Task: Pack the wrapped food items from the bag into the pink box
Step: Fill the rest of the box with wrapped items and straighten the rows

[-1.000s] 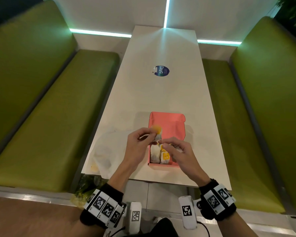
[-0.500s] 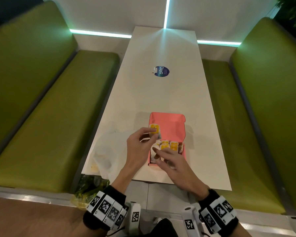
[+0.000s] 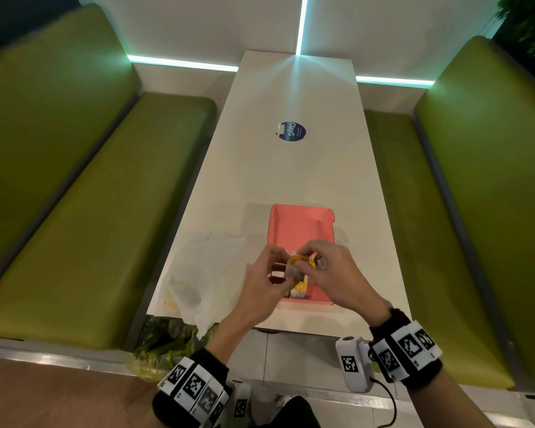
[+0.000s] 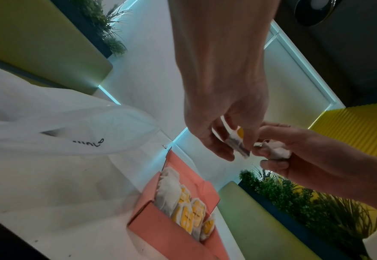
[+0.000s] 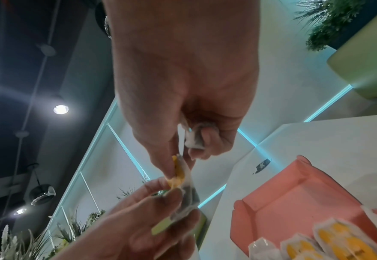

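The open pink box (image 3: 301, 225) lies near the table's front edge, with several wrapped food items (image 4: 183, 204) bearing yellow labels standing in its near end. Just above them both hands meet on one more wrapped food item (image 3: 300, 262). My left hand (image 3: 280, 265) grips its lower part (image 5: 186, 195). My right hand (image 3: 311, 261) pinches its yellow top (image 5: 178, 171) between thumb and forefinger. The right hand's other fingers curl round a white crumpled wad (image 4: 277, 151). The translucent white bag (image 3: 198, 273) lies flat to the left of the box.
A round blue sticker (image 3: 292, 132) sits on the white table (image 3: 291, 168) beyond the box. Green benches (image 3: 84, 230) run along both sides. A bag of green leaves (image 3: 164, 344) hangs below the table's front left corner.
My right hand has risen from the near end of the box and now pinches the item that the left hand held. The left hand has shifted slightly toward me.
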The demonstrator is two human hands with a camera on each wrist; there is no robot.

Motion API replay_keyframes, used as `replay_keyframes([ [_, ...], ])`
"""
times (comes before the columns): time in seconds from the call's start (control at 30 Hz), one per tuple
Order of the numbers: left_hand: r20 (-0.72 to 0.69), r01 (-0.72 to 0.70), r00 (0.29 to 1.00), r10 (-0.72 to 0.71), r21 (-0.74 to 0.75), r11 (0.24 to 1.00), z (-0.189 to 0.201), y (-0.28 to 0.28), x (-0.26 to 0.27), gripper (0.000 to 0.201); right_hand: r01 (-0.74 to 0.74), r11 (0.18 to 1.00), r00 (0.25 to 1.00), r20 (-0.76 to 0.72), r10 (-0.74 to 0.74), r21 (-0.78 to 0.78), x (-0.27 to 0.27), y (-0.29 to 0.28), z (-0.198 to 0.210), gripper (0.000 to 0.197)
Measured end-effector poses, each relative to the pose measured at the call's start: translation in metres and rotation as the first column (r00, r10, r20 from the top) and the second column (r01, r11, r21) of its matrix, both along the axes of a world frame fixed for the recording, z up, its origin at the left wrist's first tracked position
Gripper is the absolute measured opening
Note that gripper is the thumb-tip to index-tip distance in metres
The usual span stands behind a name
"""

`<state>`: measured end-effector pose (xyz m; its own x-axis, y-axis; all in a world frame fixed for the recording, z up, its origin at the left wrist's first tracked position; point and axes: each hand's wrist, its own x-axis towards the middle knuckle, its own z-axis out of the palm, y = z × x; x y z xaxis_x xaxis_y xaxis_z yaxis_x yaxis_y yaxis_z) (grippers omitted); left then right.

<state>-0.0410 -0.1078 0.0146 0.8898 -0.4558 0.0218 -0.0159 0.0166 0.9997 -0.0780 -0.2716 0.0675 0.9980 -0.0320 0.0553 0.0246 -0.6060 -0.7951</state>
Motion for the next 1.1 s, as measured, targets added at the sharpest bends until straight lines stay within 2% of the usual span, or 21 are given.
replay_keyframes([
  [0.2, 0.036, -0.022, 0.999, 0.021, 0.02, 1.0, -0.002, -0.007, 0.003, 0.026, -0.004, 0.998, 1.0, 0.006, 0.004, -0.058, 0.003, -0.006, 0.015, 0.003],
  [0.3, 0.034, 0.002, 0.999, -0.004, 0.045, 0.999, -0.004, -0.012, 0.002, 0.032, 0.003, 0.993, 1.0, -0.021, -0.006, -0.119, 0.002, -0.012, 0.016, 0.003],
  [0.4, 0.063, 0.035, 0.997, -0.046, 0.157, 0.987, -0.021, -0.012, 0.001, 0.041, 0.005, 0.974, 0.999, -0.038, -0.014, -0.225, 0.0, -0.021, 0.014, 0.005],
  [0.47, 0.153, 0.077, 0.978, -0.14, 0.357, 0.931, -0.038, -0.011, -0.001, 0.037, -0.014, 0.937, 0.995, -0.101, -0.023, -0.349, -0.001, -0.028, 0.008, 0.005],
  [0.57, 0.295, 0.072, 0.888, -0.352, 0.668, 0.741, -0.058, -0.01, -0.008, 0.034, -0.074, 0.876, 0.968, -0.245, -0.052, -0.476, -0.001, -0.036, -0.011, 0.008],
  [0.6, 0.32, 0.053, 0.856, -0.406, 0.727, 0.685, -0.063, -0.01, -0.01, 0.037, -0.101, 0.861, 0.956, -0.288, -0.054, -0.498, 0.0, -0.037, -0.019, 0.009],
  [0.67, 0.338, 0.028, 0.82, -0.461, 0.781, 0.624, -0.07, -0.012, -0.014, 0.04, -0.155, 0.834, 0.93, -0.362, -0.057, -0.529, 0.003, -0.038, -0.037, 0.007],
  [0.77, 0.316, 0.029, 0.815, -0.485, 0.814, 0.581, -0.077, -0.013, -0.017, 0.04, -0.217, 0.785, 0.903, -0.425, -0.064, -0.58, 0.008, -0.038, -0.061, 0.005],
  [0.87, 0.32, 0.015, 0.81, -0.492, 0.827, 0.563, -0.081, -0.014, -0.019, 0.041, -0.225, 0.77, 0.903, -0.425, -0.066, -0.597, 0.014, -0.035, -0.078, 0.005],
  [1.1, 0.355, -0.028, 0.801, -0.482, 0.826, 0.563, -0.084, -0.014, -0.022, 0.04, -0.079, 0.786, 0.947, -0.293, -0.134, -0.613, 0.026, -0.035, -0.095, 0.006],
])
